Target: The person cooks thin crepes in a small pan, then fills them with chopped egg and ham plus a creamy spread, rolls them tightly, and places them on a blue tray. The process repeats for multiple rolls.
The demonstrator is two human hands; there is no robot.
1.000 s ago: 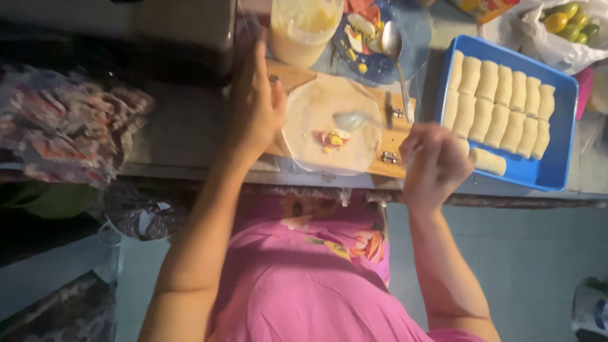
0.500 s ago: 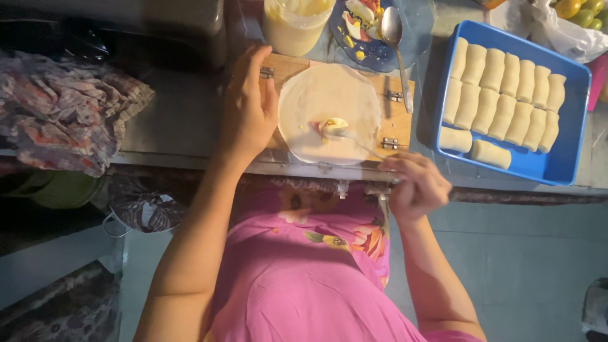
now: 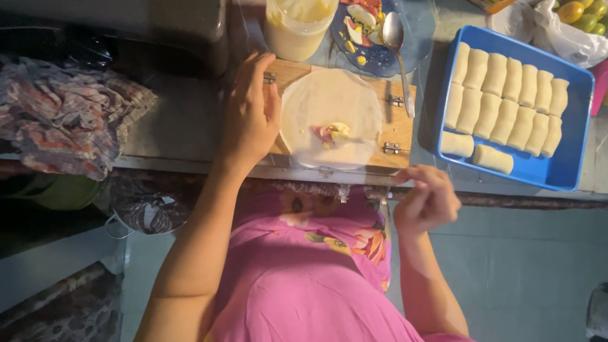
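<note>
I see the left hand (image 3: 252,117) flat, fingers spread, pinning the round wrapper (image 3: 330,117) on the wooden board (image 3: 396,130) at centre frame; right hand (image 3: 427,199) hovers below, fingers loosely curled, empty.

Pink floral top (image 3: 304,278), short-sleeved, arms bare to the hands.

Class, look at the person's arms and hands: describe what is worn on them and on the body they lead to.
Both the left hand and right hand are bare, with no gloves, and no rings or watch can be made out. The arms are uncovered along their visible length. The garment is pink with a floral print.
</note>
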